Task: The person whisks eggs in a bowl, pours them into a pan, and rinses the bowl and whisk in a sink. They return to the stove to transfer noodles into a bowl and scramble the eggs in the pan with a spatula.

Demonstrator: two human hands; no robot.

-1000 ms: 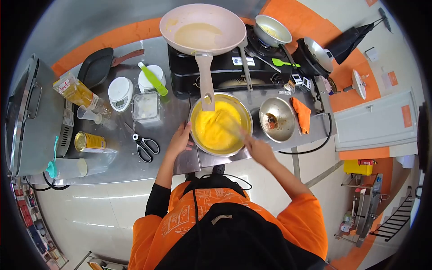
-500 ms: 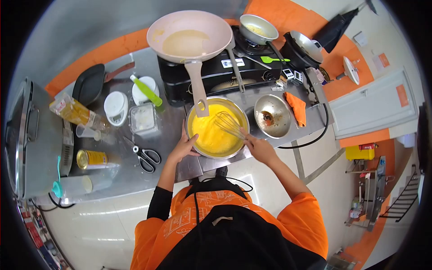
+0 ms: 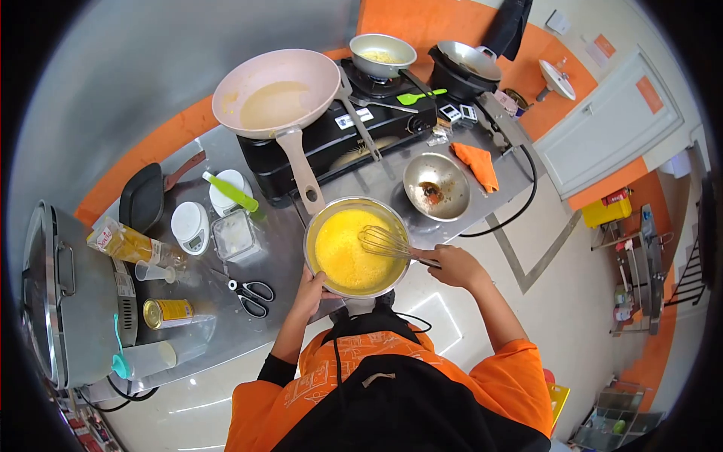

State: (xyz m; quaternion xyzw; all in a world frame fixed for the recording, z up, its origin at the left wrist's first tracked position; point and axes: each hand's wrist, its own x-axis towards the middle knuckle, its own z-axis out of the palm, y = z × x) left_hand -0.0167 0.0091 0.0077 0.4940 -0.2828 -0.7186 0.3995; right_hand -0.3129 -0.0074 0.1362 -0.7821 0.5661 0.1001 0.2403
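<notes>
A steel mixing bowl (image 3: 308, 239) with frothy yellow liquid (image 3: 337, 252), like beaten egg, is at the table's front edge. My left hand (image 3: 310, 292) grips its near-left rim, thumb over the edge and fingers outside. The wire whisk (image 3: 385, 242) slants across the right half of the bowl, its loops in the liquid. Around the whisk's handle, beyond the right rim, my right hand (image 3: 454, 267) is closed. Just behind the bowl, a pink frying pan (image 3: 226, 94) on the stove points its handle down toward the rim.
Right of the bowl stand a second steel bowl (image 3: 416, 183) with dark residue and an orange cloth (image 3: 476, 166). Scissors (image 3: 252, 296), a yellow can (image 3: 172, 313), white scales (image 3: 190, 224) and a green bottle (image 3: 230, 191) are on the left. A small pan (image 3: 383, 68) sits on the back burner.
The bowl has come nearer my body, out from under the pan handle. My right hand has drawn back rightward and the whisk lies flatter. The whole view has shifted and turned.
</notes>
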